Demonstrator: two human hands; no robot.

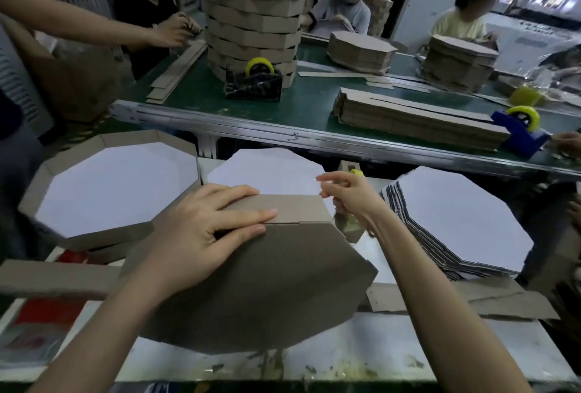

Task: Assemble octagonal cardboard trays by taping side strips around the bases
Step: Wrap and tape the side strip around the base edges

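Lying brown side up at the centre of the frame, the base [267, 282] is a flat cardboard octagon on the white table [408, 345]. A strip [298, 208] stands folded along its upper edge. The left hand [204, 235] lies across that seam with its fingers straight and spread. It presses the strip against the base and curls round nothing. The right hand [349, 194], just right of the strip, pinches what looks like a clear length of tape [345, 227] between thumb and fingertips. The tape hangs glinting beside the base's upper-right corner.

The cardboard is probably light and stiff across its face, but ready to bend at the scored folds. The strip would likely spring away from the edge unless pinned. A flat hand close to the joint seems the best hold, rather than a grip on the free end. The tape looks thin, limp and sticky, so it may fold onto itself. It is best held at its ends and kept taut until laid down.

Behind the strip lies a white base [267, 169]. A finished tray [132, 138] sits at mid-left, and a stack of bases [456, 223] at mid-right. A yellow roll [356, 172] peeks out behind the right hand. Across the upper frame, a green table [314, 103] carries two dispensers, a pile of strips and a tall tray stack. Other people work at it.
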